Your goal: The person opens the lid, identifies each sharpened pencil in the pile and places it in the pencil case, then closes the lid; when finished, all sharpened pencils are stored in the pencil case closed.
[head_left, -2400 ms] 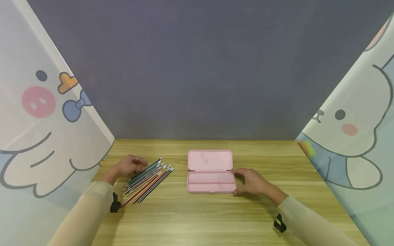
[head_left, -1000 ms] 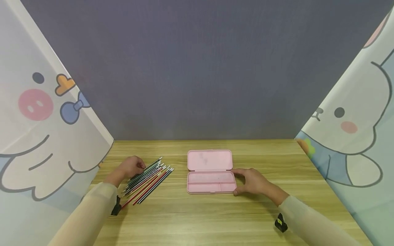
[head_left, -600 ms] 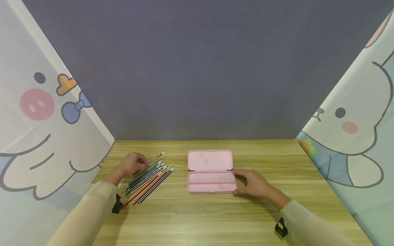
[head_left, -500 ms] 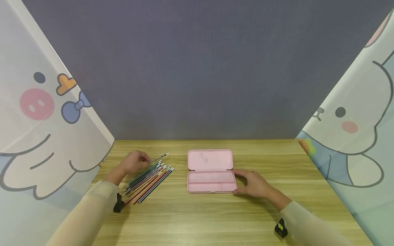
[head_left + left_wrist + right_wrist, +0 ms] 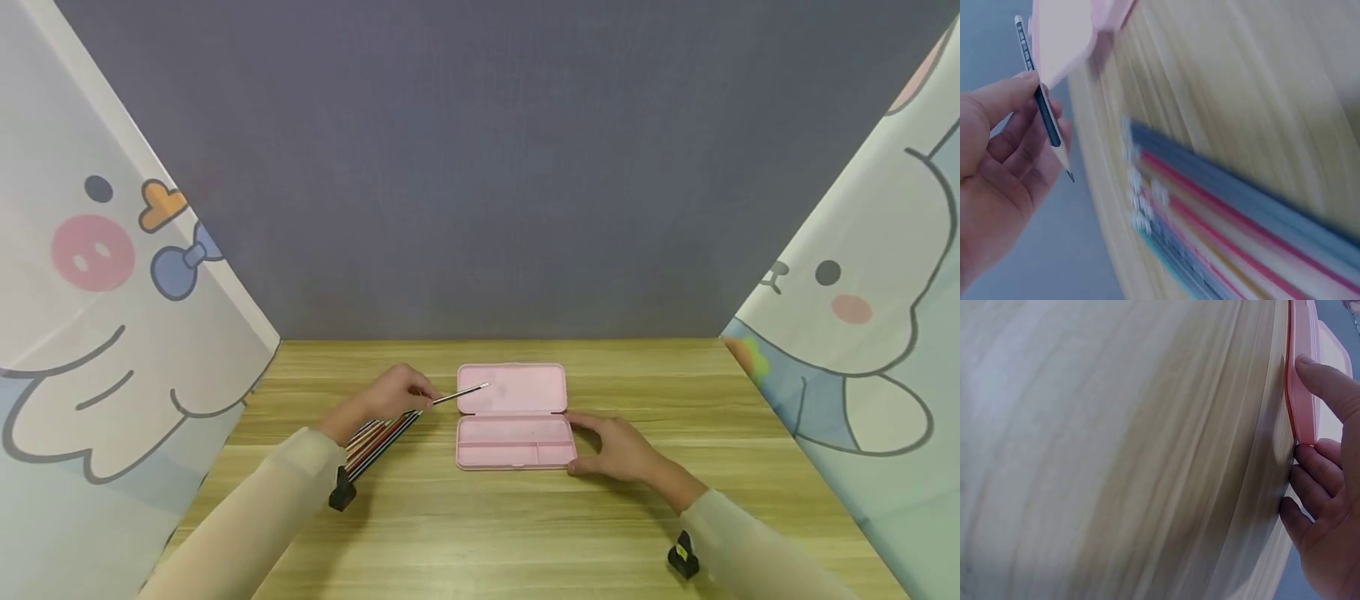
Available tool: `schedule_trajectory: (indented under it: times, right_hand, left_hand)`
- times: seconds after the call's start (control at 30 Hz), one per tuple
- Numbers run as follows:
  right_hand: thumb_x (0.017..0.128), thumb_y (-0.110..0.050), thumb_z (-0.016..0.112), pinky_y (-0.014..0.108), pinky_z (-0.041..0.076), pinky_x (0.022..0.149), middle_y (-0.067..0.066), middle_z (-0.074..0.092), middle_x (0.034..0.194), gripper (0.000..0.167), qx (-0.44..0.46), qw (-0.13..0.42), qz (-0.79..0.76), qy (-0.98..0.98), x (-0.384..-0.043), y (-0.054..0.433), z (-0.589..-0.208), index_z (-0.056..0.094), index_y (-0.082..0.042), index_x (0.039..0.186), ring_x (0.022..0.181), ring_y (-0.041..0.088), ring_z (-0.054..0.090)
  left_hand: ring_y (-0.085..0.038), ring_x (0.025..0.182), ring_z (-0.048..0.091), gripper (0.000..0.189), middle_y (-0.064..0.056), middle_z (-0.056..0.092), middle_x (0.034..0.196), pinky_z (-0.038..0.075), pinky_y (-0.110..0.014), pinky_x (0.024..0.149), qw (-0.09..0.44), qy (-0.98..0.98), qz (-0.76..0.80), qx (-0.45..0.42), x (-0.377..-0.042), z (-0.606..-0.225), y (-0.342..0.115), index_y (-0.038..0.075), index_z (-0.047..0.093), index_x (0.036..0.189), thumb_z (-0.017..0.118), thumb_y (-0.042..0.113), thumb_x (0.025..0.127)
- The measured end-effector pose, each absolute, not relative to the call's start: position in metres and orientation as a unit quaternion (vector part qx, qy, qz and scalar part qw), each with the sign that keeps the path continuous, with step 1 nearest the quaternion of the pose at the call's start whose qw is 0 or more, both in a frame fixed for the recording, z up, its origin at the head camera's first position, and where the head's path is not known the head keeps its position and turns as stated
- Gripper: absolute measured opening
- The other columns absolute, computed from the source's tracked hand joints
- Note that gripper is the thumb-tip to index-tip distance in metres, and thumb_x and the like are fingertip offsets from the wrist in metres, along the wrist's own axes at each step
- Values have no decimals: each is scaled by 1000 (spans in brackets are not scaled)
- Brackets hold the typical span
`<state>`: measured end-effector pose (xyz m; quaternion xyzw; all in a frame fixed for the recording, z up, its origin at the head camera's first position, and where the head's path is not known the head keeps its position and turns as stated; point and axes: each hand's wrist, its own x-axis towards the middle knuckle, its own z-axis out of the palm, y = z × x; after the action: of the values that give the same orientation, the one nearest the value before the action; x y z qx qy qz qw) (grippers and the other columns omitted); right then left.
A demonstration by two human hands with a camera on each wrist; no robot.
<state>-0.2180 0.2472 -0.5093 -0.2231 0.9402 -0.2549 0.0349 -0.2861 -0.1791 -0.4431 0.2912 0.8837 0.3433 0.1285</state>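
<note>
My left hand [image 5: 396,393] pinches a dark pencil [image 5: 461,392] between thumb and fingers. In the left wrist view its sharpened tip points down past the fingers, and its white end is up. From the head view, the pencil's far end overlaps the raised lid of a pink pencil case [image 5: 495,456], which lies open with its compartments bare. My right hand [image 5: 618,450] holds the case's right end; in the right wrist view the thumb [image 5: 1322,378] lies on the front wall and the fingers rest by the end. Several pencils [image 5: 1229,219] lie in a pile, partly hidden under the left forearm.
The wooden table [image 5: 480,533] reaches back to a grey panel [image 5: 495,208]. Cartoon-printed panels stand at the left [image 5: 112,333] and right [image 5: 862,358]. A black wrist device [image 5: 342,490] hangs at the left sleeve, near the pencil pile.
My left hand has picked the pencil from the pile and carried it right, over to the case. The right hand has stayed at the case's end.
</note>
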Motion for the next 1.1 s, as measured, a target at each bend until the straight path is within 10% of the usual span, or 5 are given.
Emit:
schedule_trajectory:
  times: [1.1]
  right_hand:
    - [72,-48,91,55,48,106,10,64,141,86,-220,39,-264,938,-220,247,-508,59,-16,146,129,35,60]
  left_hand:
    - [-2,78,64,13,4,77,86,53,-20,75,156,893,226,356,-278,-478,-42,9,82,90,76,-1,85]
